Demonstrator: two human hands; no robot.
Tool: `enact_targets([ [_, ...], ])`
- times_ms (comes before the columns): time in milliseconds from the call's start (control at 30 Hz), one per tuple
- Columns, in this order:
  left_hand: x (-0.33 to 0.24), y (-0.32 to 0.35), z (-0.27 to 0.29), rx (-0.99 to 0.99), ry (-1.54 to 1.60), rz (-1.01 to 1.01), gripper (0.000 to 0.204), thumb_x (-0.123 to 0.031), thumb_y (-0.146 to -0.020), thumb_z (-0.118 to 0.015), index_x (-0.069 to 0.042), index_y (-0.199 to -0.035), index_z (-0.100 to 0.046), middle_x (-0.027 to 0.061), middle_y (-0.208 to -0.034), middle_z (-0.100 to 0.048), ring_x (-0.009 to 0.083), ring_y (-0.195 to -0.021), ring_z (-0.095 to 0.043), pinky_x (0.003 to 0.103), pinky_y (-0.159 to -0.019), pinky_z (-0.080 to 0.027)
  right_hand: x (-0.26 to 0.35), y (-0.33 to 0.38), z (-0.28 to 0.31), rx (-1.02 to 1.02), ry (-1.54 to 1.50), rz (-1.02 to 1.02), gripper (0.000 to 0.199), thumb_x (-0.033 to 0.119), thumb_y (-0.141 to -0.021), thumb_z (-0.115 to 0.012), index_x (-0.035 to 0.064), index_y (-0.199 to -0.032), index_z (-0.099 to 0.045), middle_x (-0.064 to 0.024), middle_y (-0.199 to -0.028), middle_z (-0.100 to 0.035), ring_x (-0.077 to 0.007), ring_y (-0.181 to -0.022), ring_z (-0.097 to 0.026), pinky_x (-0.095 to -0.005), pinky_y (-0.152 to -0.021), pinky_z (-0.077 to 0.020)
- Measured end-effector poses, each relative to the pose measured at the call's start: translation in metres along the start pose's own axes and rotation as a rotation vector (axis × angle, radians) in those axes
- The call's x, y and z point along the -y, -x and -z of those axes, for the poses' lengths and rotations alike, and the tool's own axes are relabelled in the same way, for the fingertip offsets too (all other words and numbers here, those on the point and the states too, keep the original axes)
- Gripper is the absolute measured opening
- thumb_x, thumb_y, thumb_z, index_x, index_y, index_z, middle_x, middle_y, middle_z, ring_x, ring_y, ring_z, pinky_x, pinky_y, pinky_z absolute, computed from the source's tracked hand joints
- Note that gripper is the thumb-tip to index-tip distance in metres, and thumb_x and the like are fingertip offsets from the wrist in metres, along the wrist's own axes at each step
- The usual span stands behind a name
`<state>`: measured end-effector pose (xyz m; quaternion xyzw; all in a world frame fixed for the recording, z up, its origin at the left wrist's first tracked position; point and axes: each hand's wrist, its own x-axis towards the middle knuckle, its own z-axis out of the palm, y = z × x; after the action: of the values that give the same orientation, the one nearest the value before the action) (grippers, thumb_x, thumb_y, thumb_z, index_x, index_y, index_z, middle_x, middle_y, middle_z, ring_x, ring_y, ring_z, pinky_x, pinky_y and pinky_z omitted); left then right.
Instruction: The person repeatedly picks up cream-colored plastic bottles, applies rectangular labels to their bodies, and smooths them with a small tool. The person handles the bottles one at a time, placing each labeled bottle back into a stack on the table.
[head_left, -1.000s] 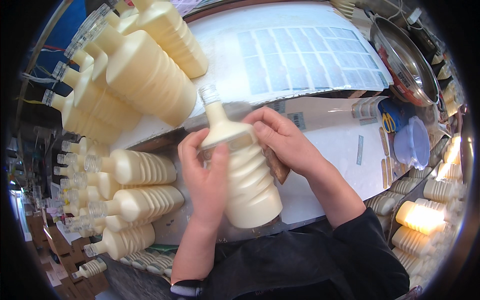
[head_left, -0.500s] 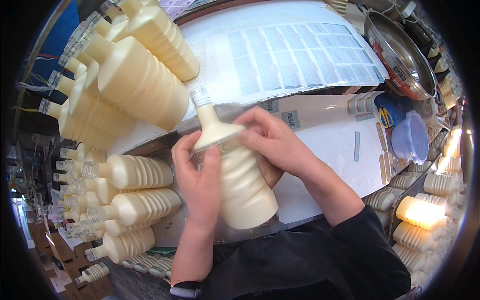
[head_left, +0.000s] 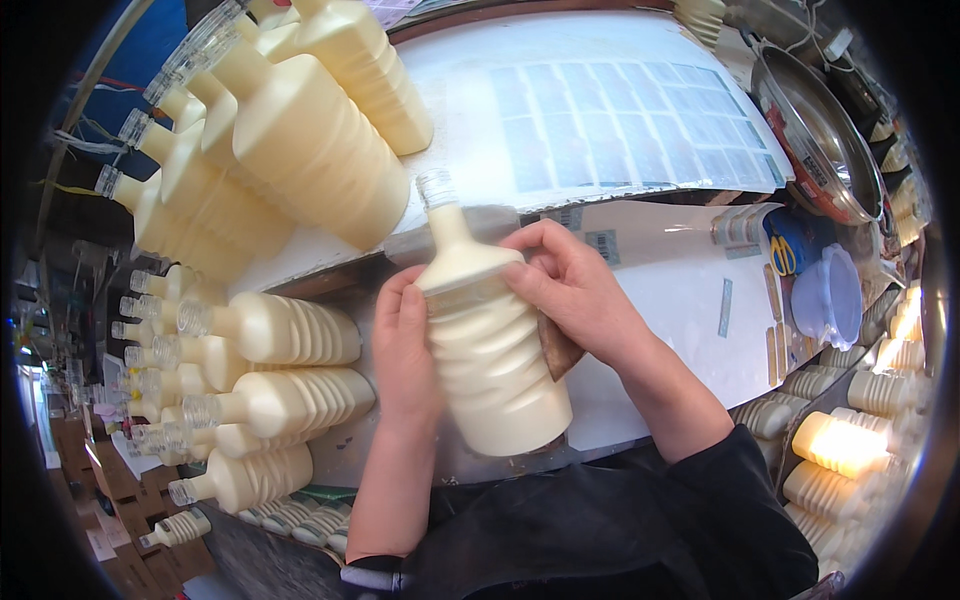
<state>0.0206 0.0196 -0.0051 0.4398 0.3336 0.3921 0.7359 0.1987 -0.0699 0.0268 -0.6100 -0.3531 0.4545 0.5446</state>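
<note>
A person at a worktable grips a cream-coloured ribbed bottle (head_left: 487, 345) with both hands, its clear threaded neck pointing away from the body and its flat base toward the chest. The bottle is full of a pale liquid, waisted in horizontal ridges below a smooth sloping shoulder. The left hand (head_left: 405, 345) lies flat along the bottle's left flank, fingers straight and pressed to the ridges; the right hand (head_left: 565, 285) curls over the shoulder and right side, fingers bent and closed on it, with a small brown piece (head_left: 560, 350) tucked under its palm against the bottle, what it is unclear. Beyond the right hand lies a large white sheet of pale blue rectangular labels (head_left: 630, 120), and further right a wide metal bowl (head_left: 815, 135) sits near the table's edge. Close to the right wrist the glossy white tabletop (head_left: 680, 300) is bare but for a few loose strips, then a translucent tub (head_left: 835, 295). Beyond the left hand, matching filled bottles (head_left: 300, 140) are stacked on their sides, and to its left more bottles (head_left: 260, 335) lie in rows with necks pointing outward, leaving little free room on that side. To the right of the right forearm, below table level, still more bottles (head_left: 850, 440) stand in light.
</note>
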Motion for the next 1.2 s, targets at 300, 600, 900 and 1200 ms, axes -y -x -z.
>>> enact_targets([
  [300,0.003,-0.001,0.0,-0.009,-0.001,-0.018,0.032,-0.03,-0.111,-0.048,-0.002,-0.125,-0.055,0.0102,-0.115,-0.067,0.0162,-0.105,-0.067,0.033,-0.094,-0.056,-0.007,-0.002,0.001,0.005,-0.04,-0.003,0.03,0.022,-0.103,-0.065,0.0009,-0.122,-0.057,-0.0054,-0.094,-0.071,-0.0061,-0.085,-0.064,-0.0235,-0.075,-0.0516],
  [600,0.004,-0.002,0.001,0.014,-0.044,-0.015,0.04,-0.036,-0.113,-0.04,-0.002,-0.132,-0.051,0.0118,-0.122,-0.065,0.0186,-0.112,-0.064,0.035,-0.099,-0.053,0.002,0.002,0.003,0.007,-0.121,-0.084,0.031,0.023,-0.104,-0.06,0.0008,-0.125,-0.056,-0.0026,-0.092,-0.069,-0.0056,-0.079,-0.062,-0.021,-0.074,-0.0505],
  [900,-0.013,0.042,-0.015,0.106,-0.336,-0.064,0.088,0.0,-0.088,-0.056,-0.002,-0.163,-0.01,0.0204,-0.154,-0.039,0.0273,-0.139,-0.046,0.04,-0.117,-0.037,-0.016,0.034,0.002,-0.039,-0.077,0.052,0.039,0.012,-0.105,-0.05,-0.0033,-0.14,-0.058,-0.0105,-0.119,-0.07,-0.0108,-0.108,-0.062,-0.0278,-0.095,-0.0498],
  [1200,-0.005,0.036,-0.007,0.18,-0.109,0.034,0.08,-0.006,-0.088,-0.063,0.0,-0.158,-0.025,0.016,-0.146,-0.05,0.0247,-0.131,-0.054,0.039,-0.111,-0.045,0.004,0.045,0.0,-0.066,0.342,0.156,0.045,0.007,-0.101,-0.048,0.0014,-0.145,-0.055,-0.0148,-0.123,-0.071,-0.0168,-0.11,-0.066,-0.0305,-0.096,-0.0507],
])
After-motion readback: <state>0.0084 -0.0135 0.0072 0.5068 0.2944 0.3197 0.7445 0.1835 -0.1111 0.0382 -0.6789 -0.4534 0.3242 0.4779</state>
